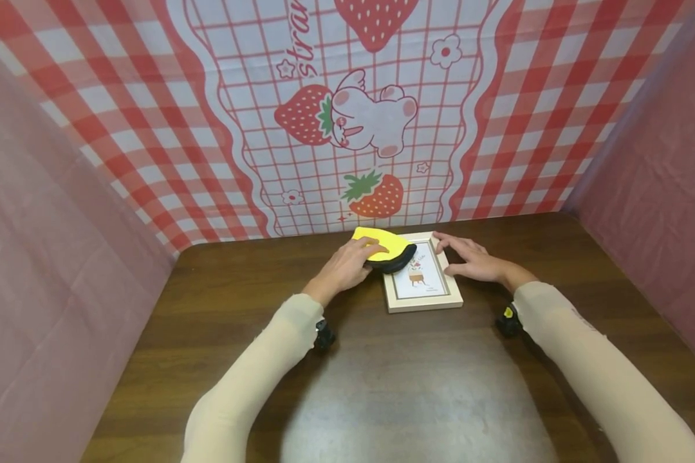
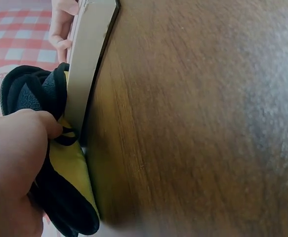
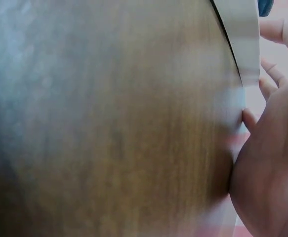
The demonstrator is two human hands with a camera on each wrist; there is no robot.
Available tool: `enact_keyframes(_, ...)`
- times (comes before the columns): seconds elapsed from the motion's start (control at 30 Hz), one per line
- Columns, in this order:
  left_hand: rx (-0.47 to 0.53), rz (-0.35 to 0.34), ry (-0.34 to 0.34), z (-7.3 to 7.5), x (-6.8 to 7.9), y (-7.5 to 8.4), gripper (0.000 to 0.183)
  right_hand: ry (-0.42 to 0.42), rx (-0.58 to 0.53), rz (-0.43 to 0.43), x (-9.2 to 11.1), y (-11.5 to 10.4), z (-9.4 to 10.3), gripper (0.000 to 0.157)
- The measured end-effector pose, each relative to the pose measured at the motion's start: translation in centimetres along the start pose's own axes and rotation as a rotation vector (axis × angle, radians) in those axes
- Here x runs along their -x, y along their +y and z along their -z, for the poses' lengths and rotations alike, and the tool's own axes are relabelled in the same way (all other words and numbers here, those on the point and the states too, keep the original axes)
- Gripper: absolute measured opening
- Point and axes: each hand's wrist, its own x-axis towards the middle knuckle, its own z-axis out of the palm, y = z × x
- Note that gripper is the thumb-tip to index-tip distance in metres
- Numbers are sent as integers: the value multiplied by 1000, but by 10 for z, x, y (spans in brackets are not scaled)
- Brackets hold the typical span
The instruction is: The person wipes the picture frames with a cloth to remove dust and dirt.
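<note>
A yellow mitt with black edging lies partly over the upper left of a cream picture frame. My left hand grips the mitt, thumb on its near side and fingers across its yellow top. The left wrist view shows the thumb pressed on the black-edged mitt, beside a small black loop. Behind the glazed front of the frame is a picture of a potted plant. Against the frame's right side rest the fingertips and thumb of my right hand, spread along the edge rather than wrapped round it.
The frame lies flat near the back edge of a dark wooden table. A red-and-white checked cloth with strawberries hangs behind it. Pink cloths hang at both sides. Each wrist wears a small black camera.
</note>
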Motion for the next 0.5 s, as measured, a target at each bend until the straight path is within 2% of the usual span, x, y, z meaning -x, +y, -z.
enact_keyframes(0.17, 37, 4, -9, 2, 1, 3, 59, -6, 0, 4, 1, -3, 1, 36)
enact_keyframes(0.2, 57, 2, -5, -5, -3, -4, 60, -9, -2, 13, 0, -4, 1, 37)
enact_keyframes(0.4, -4, -30, 28, -9, -1, -7, 58, -19, 11, 10, 0, -3, 3, 37)
enact_keyframes(0.5, 20, -31, 36, -9, 3, -5, 59, -16, 22, 2, -1, -2, 3, 38)
